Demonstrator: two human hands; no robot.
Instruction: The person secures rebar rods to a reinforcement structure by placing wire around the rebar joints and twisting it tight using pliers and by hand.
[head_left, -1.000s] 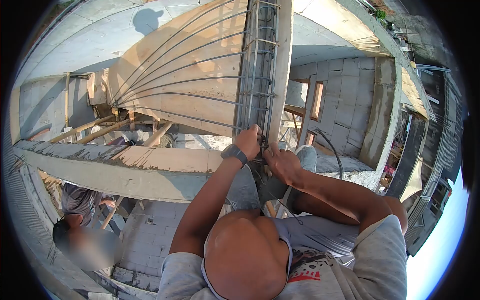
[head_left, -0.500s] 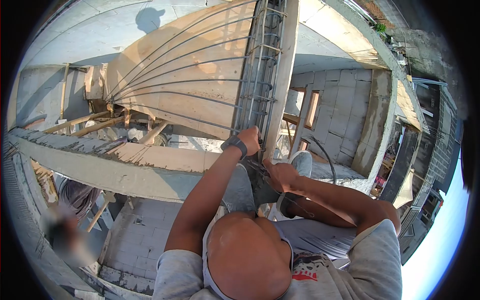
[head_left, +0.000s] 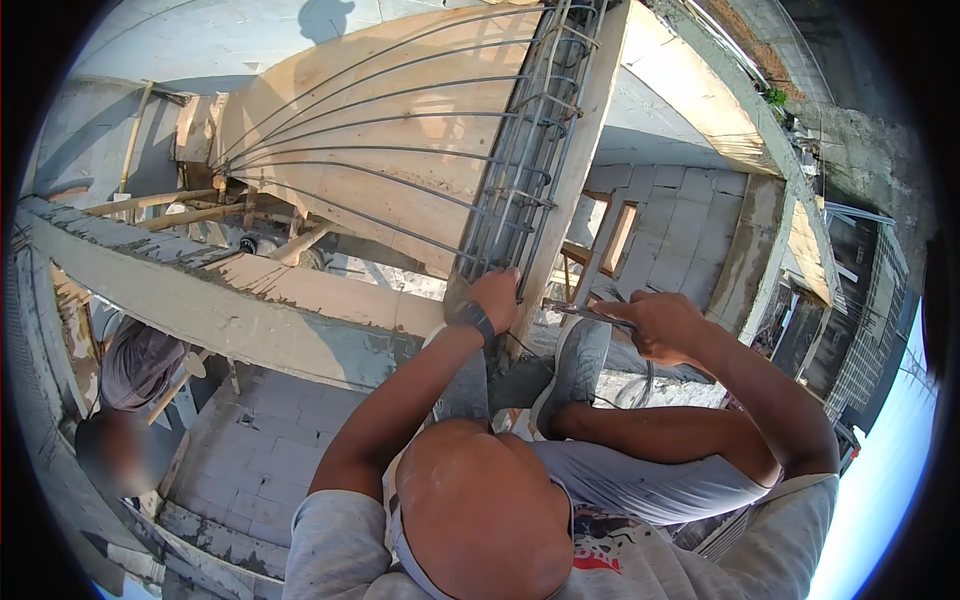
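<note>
My left hand (head_left: 494, 298), with a dark watch on its wrist, is closed at the near end of the long rebar cage (head_left: 530, 160); what its fingers grip is hidden. To the right, my right hand (head_left: 662, 326) is closed round the handles of metal pliers (head_left: 590, 313), whose jaws point left toward the cage, apart from it. Thin dark wires (head_left: 648, 385) hang below my right hand. Curved steel bars (head_left: 390, 120) fan out from the cage over a plywood panel (head_left: 350, 90).
A concrete-topped wall beam (head_left: 230, 310) runs across the left. Another person (head_left: 140, 365) is below it at the lower left. Wooden props (head_left: 190, 215) stand under the plywood. My shoes (head_left: 580, 365) rest near the cage end. Block walls (head_left: 690, 225) drop away at the right.
My right hand has moved right, away from my left hand and the cage, and the pliers now show clearly in it. My left hand stays at the cage end. The view has tilted.
</note>
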